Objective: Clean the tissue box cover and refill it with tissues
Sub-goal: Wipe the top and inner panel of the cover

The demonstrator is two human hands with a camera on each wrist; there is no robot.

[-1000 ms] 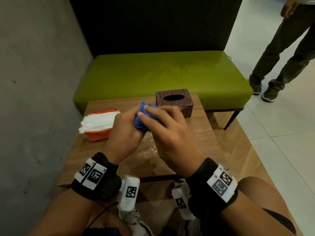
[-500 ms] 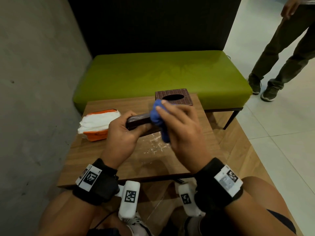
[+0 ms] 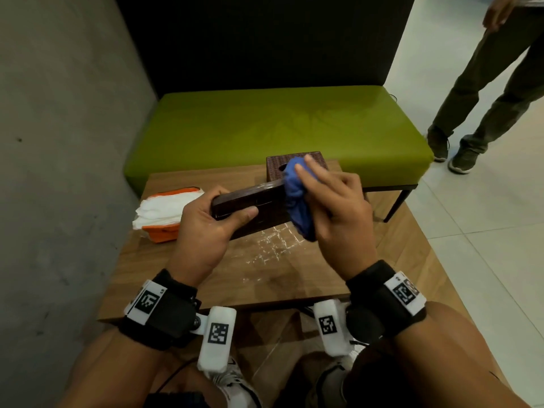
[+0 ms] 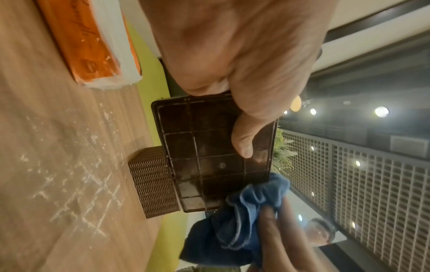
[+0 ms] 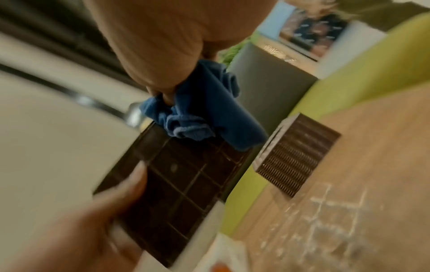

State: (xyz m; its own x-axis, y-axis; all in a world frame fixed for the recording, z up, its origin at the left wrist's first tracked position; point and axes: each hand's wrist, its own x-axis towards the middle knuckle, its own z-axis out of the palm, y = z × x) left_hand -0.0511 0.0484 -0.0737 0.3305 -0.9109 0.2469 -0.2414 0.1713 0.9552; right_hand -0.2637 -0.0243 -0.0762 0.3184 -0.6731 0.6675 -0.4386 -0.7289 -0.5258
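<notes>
My left hand (image 3: 232, 209) grips one end of a flat dark brown panel (image 3: 253, 197) with a ribbed grid face (image 4: 209, 147), held above the table. My right hand (image 3: 315, 192) pinches a bunched blue cloth (image 3: 297, 201) and presses it on the panel's other end (image 5: 186, 180). The cloth (image 4: 244, 211) wraps over that edge. Behind them the woven brown tissue box cover (image 3: 275, 170) stands on the table, its top opening partly hidden by the cloth. An orange pack of white tissues (image 3: 164, 213) lies at the table's left.
The wooden table (image 3: 265, 278) carries white dust streaks (image 3: 273, 242) under the panel. A green bench (image 3: 265, 125) stands behind the table, and a grey wall runs along the left. A person's legs (image 3: 485, 92) stand on the tiled floor at the far right.
My right hand has slid the blue cloth from beside the left hand along the panel to its far right end, uncovering the panel. My left hand keeps its hold.
</notes>
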